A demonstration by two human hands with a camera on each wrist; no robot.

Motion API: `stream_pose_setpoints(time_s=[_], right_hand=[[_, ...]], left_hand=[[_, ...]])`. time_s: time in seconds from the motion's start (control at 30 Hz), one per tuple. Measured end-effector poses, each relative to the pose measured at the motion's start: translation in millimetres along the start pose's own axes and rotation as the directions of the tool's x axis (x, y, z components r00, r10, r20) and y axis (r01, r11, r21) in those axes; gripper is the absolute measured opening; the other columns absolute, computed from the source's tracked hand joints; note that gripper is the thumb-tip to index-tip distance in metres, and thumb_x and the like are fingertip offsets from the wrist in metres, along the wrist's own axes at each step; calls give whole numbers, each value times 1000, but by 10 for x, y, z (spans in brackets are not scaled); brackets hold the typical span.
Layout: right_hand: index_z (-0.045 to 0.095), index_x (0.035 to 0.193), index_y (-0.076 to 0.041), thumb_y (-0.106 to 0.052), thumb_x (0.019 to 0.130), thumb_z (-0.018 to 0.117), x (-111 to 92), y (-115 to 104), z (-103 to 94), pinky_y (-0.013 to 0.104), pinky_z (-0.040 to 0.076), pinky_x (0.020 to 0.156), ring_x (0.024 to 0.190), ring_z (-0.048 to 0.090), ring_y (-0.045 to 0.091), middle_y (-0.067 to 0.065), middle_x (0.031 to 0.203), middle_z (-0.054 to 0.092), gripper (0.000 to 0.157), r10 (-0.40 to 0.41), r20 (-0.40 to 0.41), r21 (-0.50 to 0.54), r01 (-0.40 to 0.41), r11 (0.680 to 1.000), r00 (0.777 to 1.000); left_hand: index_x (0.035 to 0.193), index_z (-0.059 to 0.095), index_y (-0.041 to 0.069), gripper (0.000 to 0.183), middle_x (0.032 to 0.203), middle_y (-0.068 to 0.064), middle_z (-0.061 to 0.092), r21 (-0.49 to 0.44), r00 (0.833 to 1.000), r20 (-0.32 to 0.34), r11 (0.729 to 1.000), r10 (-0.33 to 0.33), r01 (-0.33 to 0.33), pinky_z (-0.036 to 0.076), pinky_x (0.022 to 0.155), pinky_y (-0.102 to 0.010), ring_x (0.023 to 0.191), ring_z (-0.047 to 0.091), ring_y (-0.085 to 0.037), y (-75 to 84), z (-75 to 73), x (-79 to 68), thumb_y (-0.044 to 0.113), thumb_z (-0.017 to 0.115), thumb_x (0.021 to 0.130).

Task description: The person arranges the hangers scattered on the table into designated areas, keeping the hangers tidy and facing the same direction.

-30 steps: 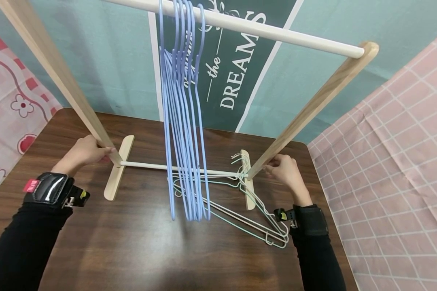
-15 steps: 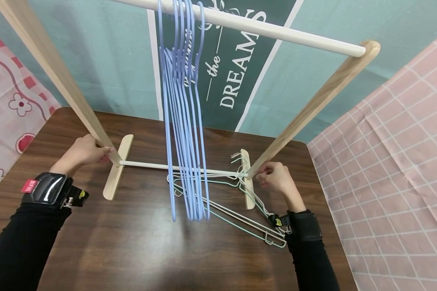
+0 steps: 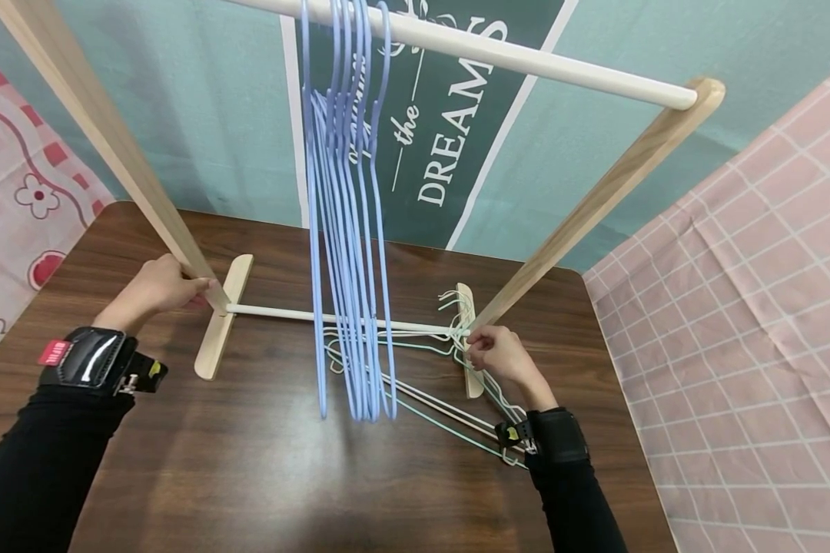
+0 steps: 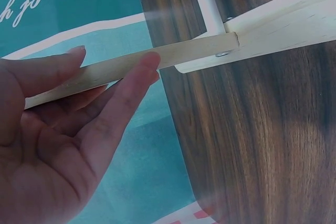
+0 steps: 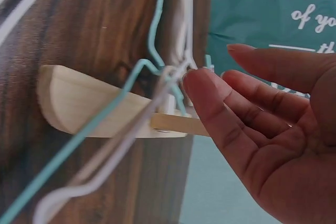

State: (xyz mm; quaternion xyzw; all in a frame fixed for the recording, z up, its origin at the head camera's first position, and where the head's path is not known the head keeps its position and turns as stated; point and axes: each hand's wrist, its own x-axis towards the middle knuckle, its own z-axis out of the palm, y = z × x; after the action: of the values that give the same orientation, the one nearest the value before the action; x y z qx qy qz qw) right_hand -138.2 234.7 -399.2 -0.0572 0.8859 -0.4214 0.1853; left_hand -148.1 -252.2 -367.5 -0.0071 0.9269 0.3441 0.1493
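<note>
My left hand (image 3: 155, 288) grips the left wooden upright (image 3: 121, 146) of a clothes rack low down, just above its foot (image 3: 214, 346). In the left wrist view, thumb and fingers (image 4: 123, 98) lie on both sides of the upright. My right hand (image 3: 501, 353) is by the base of the right upright (image 3: 609, 177), fingers relaxed and bent, thumb apart. In the right wrist view, its fingertips are right by the crossing hooks of a green hanger (image 5: 86, 129) and white hangers, with nothing in the grasp. These hangers lie across the right foot (image 5: 79, 103).
Several blue hangers (image 3: 353, 269) hang from the white top rod (image 3: 526, 59), left of its middle. A white lower bar (image 3: 283, 312) joins the feet. The rack stands on a dark wooden table (image 3: 263, 476), with a teal cloth (image 3: 228, 115) behind and pink cloths at both sides.
My right hand has left the right upright and moved left and toward me, to the hangers by the right foot. My left hand has kept its place on the left upright.
</note>
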Motion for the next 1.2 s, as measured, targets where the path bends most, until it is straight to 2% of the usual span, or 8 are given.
stream_pose_setpoints(time_s=[0.13, 0.3, 0.47, 0.67, 0.9, 1.2], right_hand=[[57, 100, 13, 13, 77, 50, 38, 78, 55, 44, 52, 62, 67, 62, 29, 21, 78, 63, 25, -19, -14, -5, 19, 1000, 1000], [60, 99, 11, 11, 80, 53, 80, 131, 109, 33, 52, 58, 68, 61, 26, 19, 79, 63, 20, -48, -33, -48, 46, 998, 998], [63, 94, 7, 6, 80, 61, 110, 137, 140, 27, 49, 58, 71, 59, 20, 11, 79, 62, 14, -68, -76, -141, 57, 988, 995], [63, 93, 3, 4, 80, 64, 130, 120, 141, 28, 47, 60, 73, 58, 21, 10, 82, 61, 13, -105, -83, -246, 82, 966, 991], [63, 100, 6, 6, 78, 60, 159, 112, 164, 34, 48, 65, 76, 57, 24, 15, 88, 61, 21, -179, -59, -352, 147, 924, 982], [63, 99, 7, 6, 78, 61, 200, 144, 196, 33, 47, 62, 71, 56, 22, 14, 81, 61, 21, -204, -50, -398, 168, 902, 978]], left_hand=[[100, 55, -22, 41, 69, -17, 66, 2, 1000, -4, 1000, 2, -2, 50, 52, -28, 59, 64, -16, -4, 4, 5, 18, 52, 93], [101, 55, -22, 41, 69, -17, 66, 3, 1000, 0, 1000, 7, -7, 49, 51, -28, 61, 65, -20, -10, 3, 6, 18, 52, 94], [101, 55, -22, 40, 70, -17, 66, 6, 1000, -3, 1000, 9, -9, 50, 51, -29, 64, 66, -24, -15, 10, 11, 17, 52, 94], [101, 55, -22, 41, 70, -18, 66, 14, 1000, 6, 1000, 9, -10, 50, 52, -30, 67, 66, -27, -14, -1, 10, 18, 51, 94], [102, 55, -22, 40, 72, -19, 66, 6, 1000, 12, 1000, 11, -11, 51, 54, -31, 68, 66, -28, -11, -2, 1, 18, 51, 94], [104, 53, -23, 40, 72, -19, 66, -18, 1000, 16, 1000, 13, -13, 52, 55, -32, 68, 66, -28, -5, 4, 3, 16, 51, 94]])
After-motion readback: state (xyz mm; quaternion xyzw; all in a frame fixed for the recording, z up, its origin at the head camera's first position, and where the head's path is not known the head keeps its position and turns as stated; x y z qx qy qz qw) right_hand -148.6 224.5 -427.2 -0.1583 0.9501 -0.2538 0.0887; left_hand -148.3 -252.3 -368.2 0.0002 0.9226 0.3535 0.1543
